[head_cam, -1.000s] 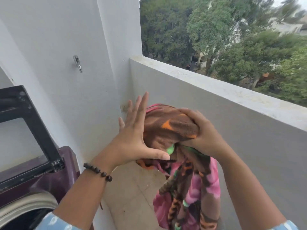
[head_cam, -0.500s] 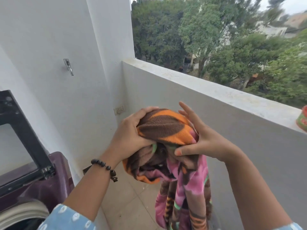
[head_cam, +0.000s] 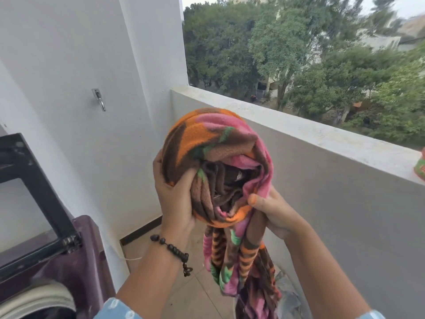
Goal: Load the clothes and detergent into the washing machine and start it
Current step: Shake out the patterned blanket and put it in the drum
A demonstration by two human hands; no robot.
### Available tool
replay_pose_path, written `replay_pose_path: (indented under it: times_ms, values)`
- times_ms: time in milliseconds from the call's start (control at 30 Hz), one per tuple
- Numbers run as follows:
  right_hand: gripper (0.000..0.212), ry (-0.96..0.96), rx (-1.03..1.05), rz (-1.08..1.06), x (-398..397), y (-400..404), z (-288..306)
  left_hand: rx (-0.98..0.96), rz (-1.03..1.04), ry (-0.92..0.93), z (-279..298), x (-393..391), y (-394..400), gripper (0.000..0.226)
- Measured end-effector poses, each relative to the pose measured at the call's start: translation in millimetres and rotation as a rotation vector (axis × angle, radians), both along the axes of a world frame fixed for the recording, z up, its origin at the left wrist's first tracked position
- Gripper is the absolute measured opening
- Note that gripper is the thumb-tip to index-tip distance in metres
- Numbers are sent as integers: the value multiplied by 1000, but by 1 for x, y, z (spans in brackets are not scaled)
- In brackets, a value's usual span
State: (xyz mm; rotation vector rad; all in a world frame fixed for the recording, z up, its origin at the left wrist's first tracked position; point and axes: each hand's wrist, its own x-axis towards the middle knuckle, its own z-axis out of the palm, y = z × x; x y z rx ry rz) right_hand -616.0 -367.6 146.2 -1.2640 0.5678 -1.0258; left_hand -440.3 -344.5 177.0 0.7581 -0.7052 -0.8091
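Both hands, left [head_cam: 174,199] and right [head_cam: 273,209], clench a bundled blanket [head_cam: 216,162] beside the open washer [head_cam: 46,261]; its tail hangs down.

You stood on an upper-floor balcony of a home, used as a laundry corner. A waist-high grey parapet [head_cam: 322,192] with a pale flat coping closed the outer side, and beyond it you looked onto treetops [head_cam: 287,54] and neighbouring buildings [head_cam: 379,40], seen from above. The side wall [head_cam: 69,54] was plain white plaster carrying a metal hook [head_cam: 99,99]. Underfoot lay beige floor tiles [head_cam: 190,293] with a dark skirting strip along the wall base. At your left sat a purple top-loading washing machine [head_cam: 76,268], its dark-framed lid [head_cam: 27,199] raised and the drum rim exposed. Both hands held a fleece blanket [head_cam: 213,162].
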Motion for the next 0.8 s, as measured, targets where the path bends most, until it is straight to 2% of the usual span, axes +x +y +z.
replay_pose_path:
  times_ms: [133,233,333,400,467,533,600,633,700,800]
  values:
    - [76,-145,46,-271,6,-3,2,77,-154,-114,-14,-5,8,76]
    - [75,-130,-4,-422,-2,-9,7,120,-331,-298,-15,14,10,99]
    - [69,68,-195,-540,-14,-13,14,169,-403,-546,-3,35,12,140]
    - [62,289,-400,-573,-21,-13,20,167,-385,-692,17,43,15,149]
    - [62,508,-613,-544,-22,-12,24,149,-345,-931,35,43,18,151]
    - [61,702,-795,-514,-18,-8,27,175,-316,-1255,43,33,18,151]
    - [62,802,-909,-478,-12,-1,34,252,-302,-1599,40,18,15,152]
    - [62,831,-957,-469,-10,2,37,276,-290,-1695,35,13,12,151]
    - [58,885,-1052,-485,-9,7,43,264,-237,-1699,27,7,7,140]
    - [55,883,-1072,-521,-13,12,49,123,-121,-1490,18,8,4,98]
